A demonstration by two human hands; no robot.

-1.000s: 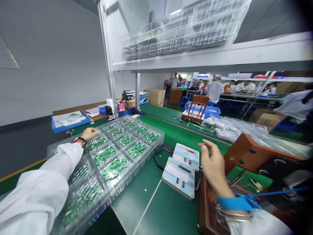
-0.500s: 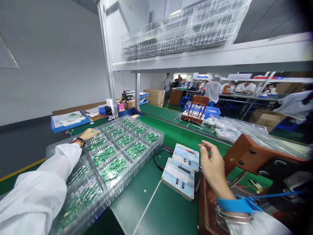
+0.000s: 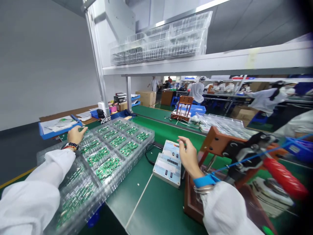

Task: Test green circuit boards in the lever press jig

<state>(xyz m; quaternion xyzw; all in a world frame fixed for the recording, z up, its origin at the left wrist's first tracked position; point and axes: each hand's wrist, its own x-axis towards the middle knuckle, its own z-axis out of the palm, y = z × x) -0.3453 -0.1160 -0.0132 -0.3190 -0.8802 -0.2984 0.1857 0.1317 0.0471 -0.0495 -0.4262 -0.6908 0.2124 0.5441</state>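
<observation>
My left hand (image 3: 76, 134) rests on the far-left corner of the stack of clear trays (image 3: 97, 163), fingers spread loosely over the rim and closed on nothing that I can make out, though the corner itself is blurred. I judge the hand sits there to steady the stack. The trays are clear moulded plastic, each pocket bedding a green circuit board (image 3: 107, 165) flat so the boards stay apart. Right of the stack, on the green bench (image 3: 156, 209), lie two pale-blue meter boxes (image 3: 168, 163), tilted up, probably so their displays face me. Just right of them my right hand (image 3: 188, 156) hovers, fingers open and empty, beside a brown test fixture (image 3: 220, 143), a blue strap at the wrist.
</observation>
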